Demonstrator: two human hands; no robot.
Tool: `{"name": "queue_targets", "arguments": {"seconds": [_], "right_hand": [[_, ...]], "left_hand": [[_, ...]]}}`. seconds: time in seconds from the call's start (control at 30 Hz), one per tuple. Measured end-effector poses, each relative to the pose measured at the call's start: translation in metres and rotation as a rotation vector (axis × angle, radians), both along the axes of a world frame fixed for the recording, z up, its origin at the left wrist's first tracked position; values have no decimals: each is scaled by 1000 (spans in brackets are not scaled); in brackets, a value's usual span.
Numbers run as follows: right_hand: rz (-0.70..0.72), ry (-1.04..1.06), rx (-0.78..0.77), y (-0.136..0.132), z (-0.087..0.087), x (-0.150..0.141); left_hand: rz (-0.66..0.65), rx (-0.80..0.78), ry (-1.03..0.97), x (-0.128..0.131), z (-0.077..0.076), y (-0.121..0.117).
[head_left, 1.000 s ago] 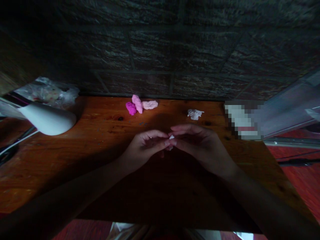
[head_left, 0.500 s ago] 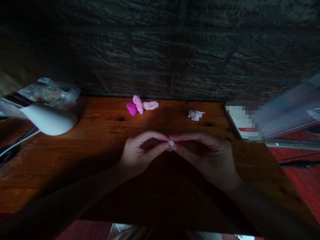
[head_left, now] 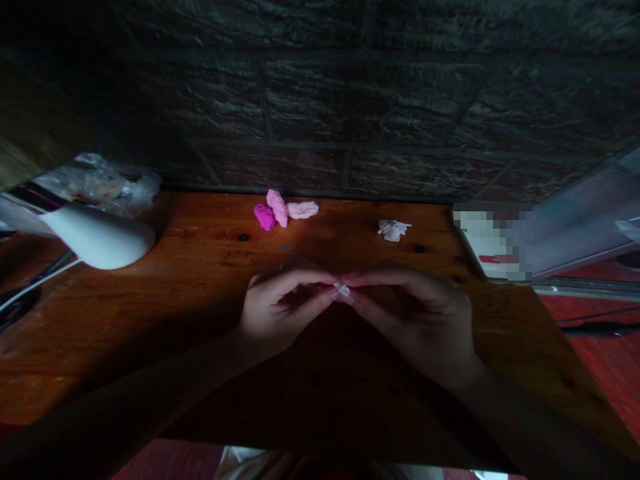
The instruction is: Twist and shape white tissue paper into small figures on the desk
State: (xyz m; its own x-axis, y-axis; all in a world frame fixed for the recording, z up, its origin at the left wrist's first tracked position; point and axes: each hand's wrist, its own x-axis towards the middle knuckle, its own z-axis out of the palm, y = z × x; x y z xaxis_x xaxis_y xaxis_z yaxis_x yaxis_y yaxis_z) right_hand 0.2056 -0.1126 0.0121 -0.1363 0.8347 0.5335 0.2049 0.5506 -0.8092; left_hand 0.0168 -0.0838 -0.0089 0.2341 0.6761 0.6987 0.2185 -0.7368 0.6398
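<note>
Between the fingertips of both hands sits a small, whitish, soft-looking piece (head_left: pixel 342 289); I cannot tell its material. My left hand (head_left: pixel 280 310) pinches it from the left with thumb and forefinger. From the right, my right hand (head_left: pixel 425 317) pinches the same piece, and the fingertips of both hands meet around it above the table. A crumpled white scrap (head_left: pixel 393 230) lies beyond my right hand. Farther back on the left rest a magenta lump (head_left: pixel 265 217), a pink lump (head_left: pixel 277 207) and a paler pink lump (head_left: pixel 303 210), like modelling clay, touching one another.
A white lamp-like object (head_left: pixel 103 237) with a cable stands at the left, before a clear plastic bag (head_left: pixel 115 187). At the right is a pale box (head_left: pixel 487 247), partly blurred out, beside a translucent panel (head_left: pixel 580 207). A dark brick wall (head_left: pixel 305 100) bounds the wooden table (head_left: pixel 200 267).
The whitish piece has turned slightly between the fingertips, and the fingers have shifted a little. Both hands keep their pinch; the things on the table stay put.
</note>
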Motion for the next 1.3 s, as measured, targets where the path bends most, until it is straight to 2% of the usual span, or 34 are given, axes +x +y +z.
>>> {"name": "queue_targets", "arguments": {"seconds": [0.13,0.5,0.8,1.03,1.3], "right_hand": [[-1,12,-15,0,-1,-1],[-1,29,-32,1,-2,-2],[-18,33,-73,4,-4,2],[56,-92,44,6,-1,-3],[22,-168,64,7,-2,0]], "left_hand": [[-4,-16,20,0,-2,0],[13,91,57,-1,-4,1],[24,29,23,3,0,-2],[56,56,72,-1,0,-1],[75,95,105,-1,-1,-1]]}}
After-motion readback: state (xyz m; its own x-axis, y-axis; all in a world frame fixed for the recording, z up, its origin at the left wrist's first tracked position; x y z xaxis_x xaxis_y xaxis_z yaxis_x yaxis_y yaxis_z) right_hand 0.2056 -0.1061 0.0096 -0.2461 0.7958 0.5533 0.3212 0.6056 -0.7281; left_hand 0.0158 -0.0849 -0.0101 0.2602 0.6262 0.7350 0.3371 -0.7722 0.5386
